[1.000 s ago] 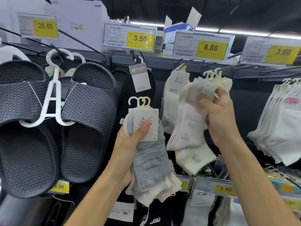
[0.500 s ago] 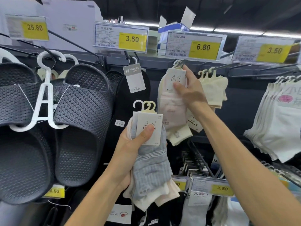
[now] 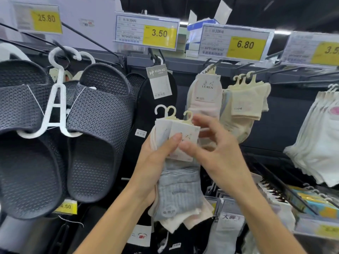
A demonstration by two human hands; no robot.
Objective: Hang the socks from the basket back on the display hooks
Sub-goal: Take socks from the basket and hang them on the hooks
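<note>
Grey and cream socks, three pairs by their hangers, sit at centre, left hand clamped round them. Right hand pinches the front card. One pink pair hangs at one o'clock; these three seem left.

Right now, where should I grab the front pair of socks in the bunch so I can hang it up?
Pinch its white card just under the little hook, coming from the right. The left hand holds the card's left side, the hook must stay free for hanging, and the soft grey sock below would probably flop.
</note>
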